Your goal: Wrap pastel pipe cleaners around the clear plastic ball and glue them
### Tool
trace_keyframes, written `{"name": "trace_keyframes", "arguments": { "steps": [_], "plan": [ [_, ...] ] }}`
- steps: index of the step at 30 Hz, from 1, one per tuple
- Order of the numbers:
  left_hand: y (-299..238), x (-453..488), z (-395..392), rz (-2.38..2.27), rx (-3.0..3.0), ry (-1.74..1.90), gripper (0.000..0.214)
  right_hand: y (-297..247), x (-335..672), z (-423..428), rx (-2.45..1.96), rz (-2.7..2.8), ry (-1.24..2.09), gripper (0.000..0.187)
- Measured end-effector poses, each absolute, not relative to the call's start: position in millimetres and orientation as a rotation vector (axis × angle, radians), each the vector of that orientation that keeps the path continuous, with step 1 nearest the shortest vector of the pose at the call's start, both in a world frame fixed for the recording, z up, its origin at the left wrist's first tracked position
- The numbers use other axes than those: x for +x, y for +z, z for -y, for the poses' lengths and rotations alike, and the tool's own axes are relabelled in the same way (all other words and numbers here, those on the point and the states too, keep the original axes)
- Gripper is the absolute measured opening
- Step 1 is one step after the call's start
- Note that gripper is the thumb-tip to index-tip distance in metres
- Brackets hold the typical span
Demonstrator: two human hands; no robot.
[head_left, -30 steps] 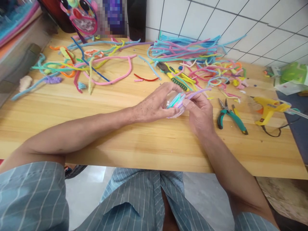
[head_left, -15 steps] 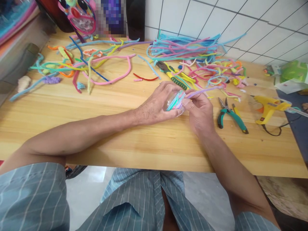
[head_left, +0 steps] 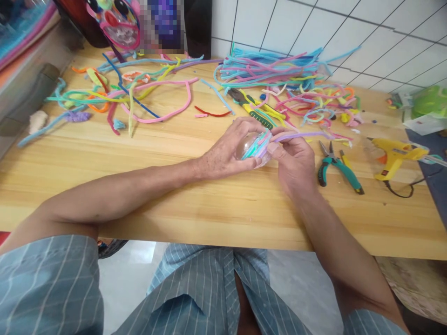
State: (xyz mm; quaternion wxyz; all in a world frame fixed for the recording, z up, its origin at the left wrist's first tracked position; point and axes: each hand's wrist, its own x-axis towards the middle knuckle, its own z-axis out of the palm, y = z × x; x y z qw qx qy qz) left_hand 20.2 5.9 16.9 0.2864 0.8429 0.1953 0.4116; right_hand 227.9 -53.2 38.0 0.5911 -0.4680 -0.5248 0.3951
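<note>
A clear rounded plastic ball [head_left: 246, 145] with bands of teal, pink and lilac pipe cleaner across it is in my left hand [head_left: 228, 151], whose fingers and thumb wrap its sides. My right hand [head_left: 295, 158] pinches a purple pipe cleaner [head_left: 303, 135] against the ball's right side. The strip's free end points right, over the table. Part of the ball is hidden behind my fingers. Just beyond my hands lie pliers with yellow-green handles [head_left: 258, 114].
Teal-handled pliers [head_left: 337, 167] and a yellow glue gun [head_left: 393, 156] lie to the right on the wooden table [head_left: 216, 209]. A bundle of blue and pink pipe cleaners [head_left: 268, 67] sits by the tiled wall. Loose pipe cleaners [head_left: 157, 118] are scattered at the back left.
My right hand has shifted slightly right, and the purple pipe cleaner reaches further right. More of the ball's clear surface shows between my left fingers.
</note>
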Motion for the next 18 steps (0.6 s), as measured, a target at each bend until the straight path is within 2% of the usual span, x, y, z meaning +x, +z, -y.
{"name": "trace_keyframes", "arguments": {
  "steps": [12,18],
  "plan": [
    [23,18,-3,-0.563,2.199,1.031,0.065,35,229,51,-1.081,1.227,0.916,0.025],
    [25,16,-11,-0.558,2.213,0.972,0.059,34,228,48,-1.109,1.249,0.875,0.026]
  ]
}}
